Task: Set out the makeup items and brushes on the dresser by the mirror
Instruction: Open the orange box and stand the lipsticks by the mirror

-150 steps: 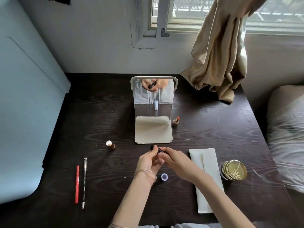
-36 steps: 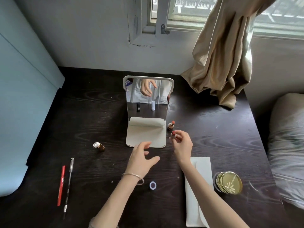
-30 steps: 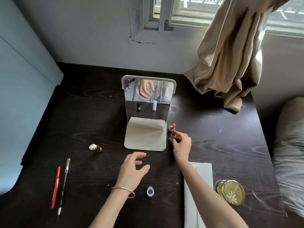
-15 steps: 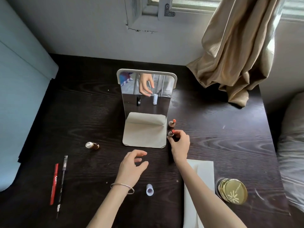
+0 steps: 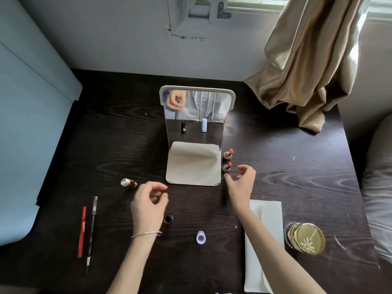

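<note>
- Dresser (image 5: 297,145): 1 dark wood-grain top, seen from above; everything below sits on it.
- Mirror (image 5: 195,115): 1, upright on a beige fold-out base, centre of the top. Its glass reflects one hand and 2 small caps.
- Open lipsticks: 2, both standing just beside the mirror base's R edge, one behind the other – far lipstick (image 5: 228,153), near lipstick (image 5: 227,167).
- Your right hand (image 5: 240,183): hovers just R of the near lipstick, fingers loosely curled and spread, holding nothing; apart from the tube.
- Your left hand (image 5: 148,205): over the top, front-L of the mirror base, fingers curved w/ thumb and forefinger near each other but nothing between them. 1 thin bangle on the wrist.
- Gold-capped tube (image 5: 128,183): 1, lying on its side, just L of your left hand.
- Pencils: 2, side by side at L front – red pencil (image 5: 82,231), black pencil (image 5: 91,230).
- Caps: 2, standing open-end up – black cap (image 5: 168,219) by your left wrist, white cap (image 5: 201,237) betw. your forearms.
- White cloth (image 5: 265,230): 1, folded, under your R forearm.
- Gold compacts (image 5: 305,238): a stack at R front; approx. 3 lids show, count unsure.
</note>
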